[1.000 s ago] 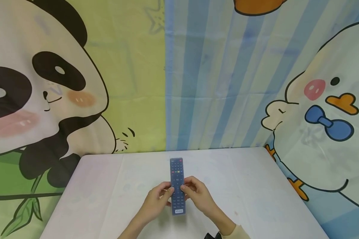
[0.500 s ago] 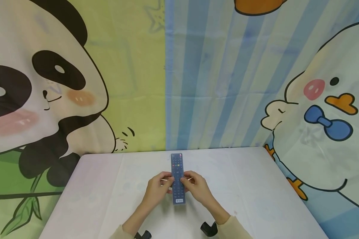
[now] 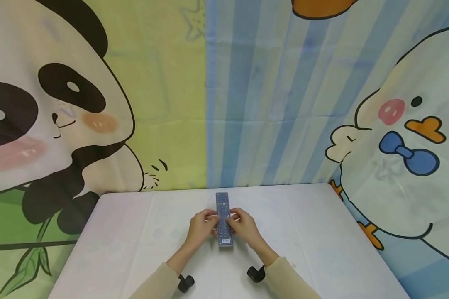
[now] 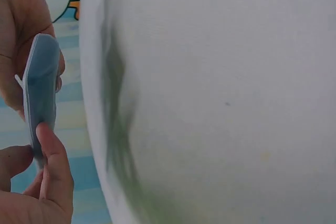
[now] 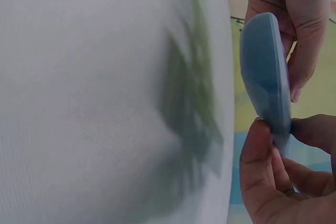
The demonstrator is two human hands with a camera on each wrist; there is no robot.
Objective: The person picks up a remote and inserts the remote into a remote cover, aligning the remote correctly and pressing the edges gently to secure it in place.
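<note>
A slim dark blue-grey remote control (image 3: 223, 218) with rows of small buttons and a white label at its near end is held upright-on in the head view, button side toward the camera. My left hand (image 3: 202, 226) pinches its left edge, thumb on the front and fingers behind. On the opposite edge my right hand (image 3: 245, 226) pinches it the same way. In the left wrist view the remote control (image 4: 42, 82) shows edge-on above the tabletop, its smooth back visible. The right wrist view shows the remote control (image 5: 265, 66) from its other side, between both hands.
A white-covered table (image 3: 303, 241) lies under the hands, its far edge against patterned cloth walls. A panda print (image 3: 60, 124) is at left and a white bird print (image 3: 389, 187) at right. Black wrist mounts (image 3: 186, 283) hang below the sleeves.
Both hands have moved forward, away from the body, with the remote control, which now looks smaller and more tilted back. Sleeves and both black wrist mounts have come into view.
</note>
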